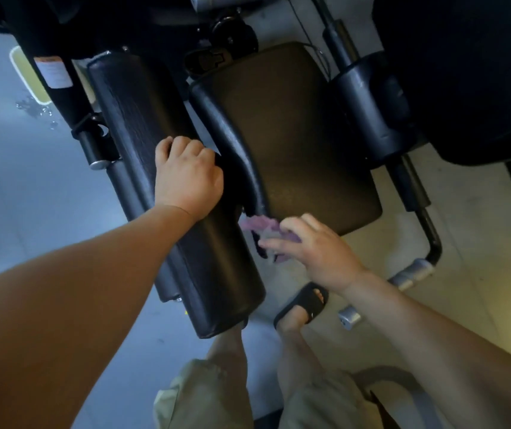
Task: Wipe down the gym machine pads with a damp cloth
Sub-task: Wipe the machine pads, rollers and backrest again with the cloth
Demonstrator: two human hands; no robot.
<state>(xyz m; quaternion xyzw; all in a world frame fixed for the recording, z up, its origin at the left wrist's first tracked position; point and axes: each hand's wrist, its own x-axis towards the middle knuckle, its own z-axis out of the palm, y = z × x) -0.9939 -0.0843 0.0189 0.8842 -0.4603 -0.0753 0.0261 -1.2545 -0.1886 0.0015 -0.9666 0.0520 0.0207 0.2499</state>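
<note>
A long black leg pad (142,125) runs from upper left down to the lower middle. My left hand (187,174) grips its right edge, fingers curled over the side. Right of it lies the dark seat pad (297,134). My right hand (313,247) holds a purple cloth (260,226) at the seat pad's near left corner, in the gap between the two pads. Part of the cloth is hidden under my fingers.
A second black pad (372,106) on a post and a large dark pad (465,72) stand at the right. Metal footrest bars (412,272) sit low on the right. My sandalled foot (302,303) is on the pale floor; the floor at left (34,109) shows wet drops.
</note>
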